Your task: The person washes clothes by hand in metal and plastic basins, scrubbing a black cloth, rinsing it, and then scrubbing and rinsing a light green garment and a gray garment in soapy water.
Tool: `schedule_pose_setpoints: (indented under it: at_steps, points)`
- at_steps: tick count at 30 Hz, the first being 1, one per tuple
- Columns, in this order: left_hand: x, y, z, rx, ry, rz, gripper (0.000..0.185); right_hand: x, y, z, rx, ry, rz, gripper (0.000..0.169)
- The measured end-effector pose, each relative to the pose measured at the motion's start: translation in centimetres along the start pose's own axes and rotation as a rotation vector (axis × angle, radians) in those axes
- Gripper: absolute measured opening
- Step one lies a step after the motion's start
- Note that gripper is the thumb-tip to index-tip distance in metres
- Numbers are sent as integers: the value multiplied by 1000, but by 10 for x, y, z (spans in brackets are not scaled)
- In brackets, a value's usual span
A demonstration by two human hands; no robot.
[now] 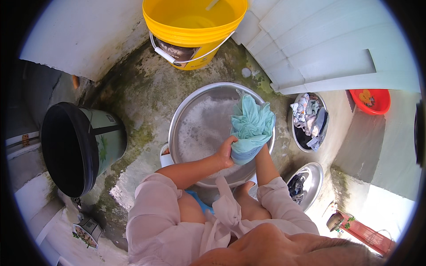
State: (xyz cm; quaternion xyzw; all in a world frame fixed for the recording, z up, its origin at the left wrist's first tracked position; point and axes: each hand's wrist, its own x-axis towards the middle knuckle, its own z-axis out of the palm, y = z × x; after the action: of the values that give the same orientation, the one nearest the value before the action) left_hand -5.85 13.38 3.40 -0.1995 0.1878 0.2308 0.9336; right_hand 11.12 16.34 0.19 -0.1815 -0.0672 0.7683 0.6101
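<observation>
A bunched turquoise cloth garment with a blue lower part is gathered over the right side of a round metal basin. My left hand grips the bundle's lower left, thumb pressed against the fabric. From the other side my right hand holds it, most of its fingers covered by the cloth. Greyish soapy water with white suds fills part of the basin beneath. The basin stands between my feet, with a white object against its left rim.
A yellow bucket with a white handle holds liquid beyond the basin. Left is a large dark-rimmed bucket. Right are an oval tub of clothes and a metal basin with dark cloth. A red basin lies farther right. Walls flank the mossy concrete floor.
</observation>
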Motion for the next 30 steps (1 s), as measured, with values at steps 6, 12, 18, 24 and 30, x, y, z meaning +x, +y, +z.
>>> schedule_pose_setpoints:
  at_steps: [6, 12, 18, 24, 30]
  points:
    - [2, 49, -32, 1232, 107, 326, 66, 0, -20, -9, -393, 419, 74, 29]
    - [18, 38, -5, 1963, 249, 523, 93, 32, -24, -14, -2038, 685, 109, 47]
    - [11, 40, 18, 1951, 416, 574, 95, 70, -19, 12, -2329, 755, 555, 43]
    - [25, 52, -17, 1547, 172, 613, 76, 76, -15, 53, -2544, 432, 673, 43]
    - [5, 55, 7, 1130, 63, 181, 53, 91, -32, 110, -2298, 38, 923, 57]
